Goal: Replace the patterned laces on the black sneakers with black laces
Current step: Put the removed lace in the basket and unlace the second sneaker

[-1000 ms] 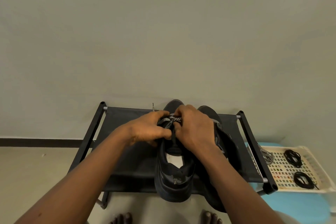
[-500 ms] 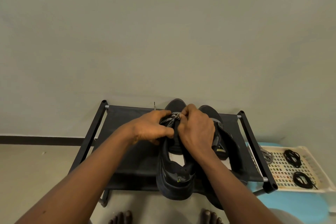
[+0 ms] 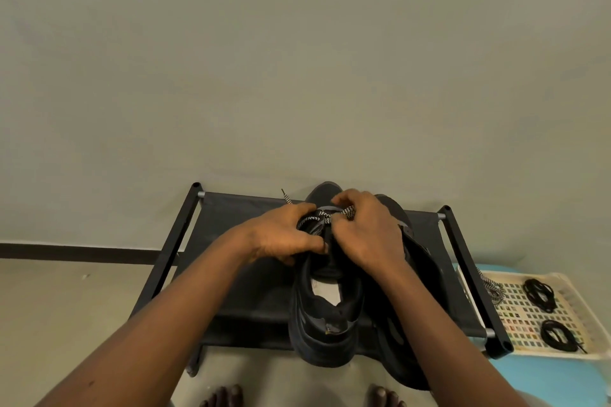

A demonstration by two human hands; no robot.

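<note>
Since a moment ago, more patterned lace (image 3: 325,217) shows between my hands. My left hand (image 3: 281,236) grips the black sneaker (image 3: 325,320) standing on the fabric rack (image 3: 238,274), while my right hand (image 3: 368,236) pinches the lace above its eyelets.

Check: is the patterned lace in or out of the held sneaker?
In, at least partly: patterned lace crosses the sneaker's throat between left hand and right hand.

Dim warm light, soft focus, wide-angle distortion
</note>
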